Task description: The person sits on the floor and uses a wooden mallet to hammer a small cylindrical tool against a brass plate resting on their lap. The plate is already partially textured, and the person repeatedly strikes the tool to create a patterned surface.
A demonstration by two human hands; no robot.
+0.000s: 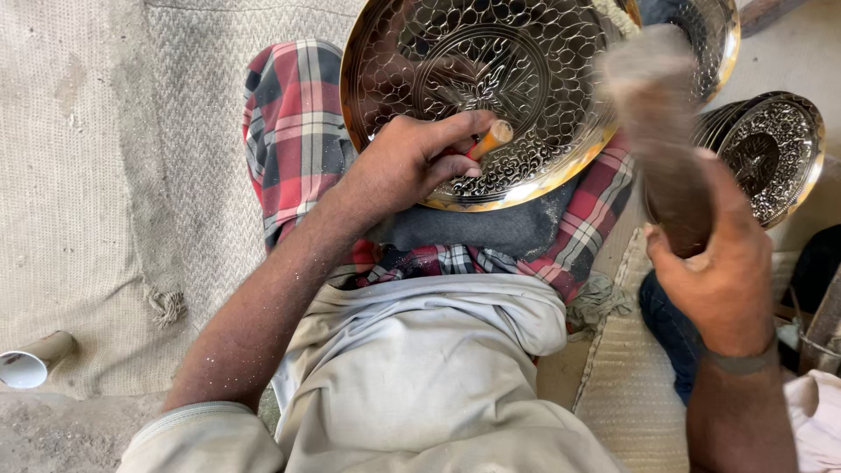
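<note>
A round engraved brass plate (526, 166) rests tilted on my lap, over a dark pad and a red checked cloth (293, 131). My left hand (412, 162) lies on the plate's lower rim and is closed around a small chisel with an orange tip (493, 138), whose point touches the plate. My right hand (723, 271) grips the handle of a wooden mallet (657, 114). The mallet's head is blurred and hangs above the plate's right side.
A stack of similar engraved plates (775, 153) stands at the right, and another plate edge (723, 44) shows behind the mallet. A small cup (31, 361) lies on its side on the woven mat (96, 175) at left.
</note>
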